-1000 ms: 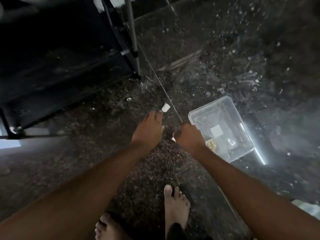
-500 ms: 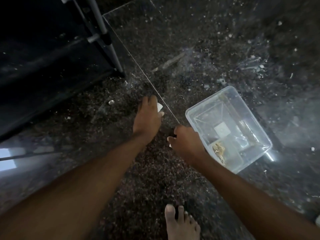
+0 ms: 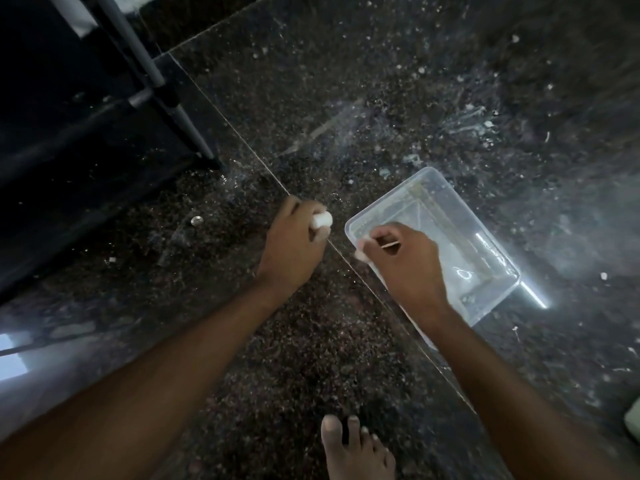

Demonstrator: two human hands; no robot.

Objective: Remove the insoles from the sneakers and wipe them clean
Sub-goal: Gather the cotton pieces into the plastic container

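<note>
1. Landmark: clear plastic tub (image 3: 498,299), rectangular, sitting flat on the dark speckled floor (image 3: 346,98). Light glints on its bottom. Contents too blurred to call.
2. Right hand (image 3: 407,265): over the tub's near-left corner, knuckles up, fingers curled. It pinches a thin pale stick (image 3: 390,243) that lies across the fingers. A small white bit (image 3: 360,255) shows at the thumb side, just outside the tub's left rim. Can't tell what either one is.
3. Left hand (image 3: 294,247): just left of the tub, apart from it and from the right hand. Fingers are curled round a small white piece (image 3: 322,220), which sticks out of the fist on the tub side.
4. Thin floor joint line (image 3: 242,142): runs diagonally between the two hands, passing close by the tub's left corner.
5. Sneakers and insoles: cannot tell where, this view doesn't show them.
6. Small round metal disc (image 3: 196,220): on the floor, well left of the tub, past the left hand.
7. Black rack (image 3: 86,133) with grey poles (image 3: 166,95): far left of the tub and further from the person, foot on the floor.
8. Bare foot (image 3: 356,452): on the near side of the tub, toes pointing roughly toward it.
9. Pale green object (image 3: 633,420): right of the tub and nearer the person, cut by the frame edge, unidentifiable.
10. White flecks and smears on the floor beyond the tub.
</note>
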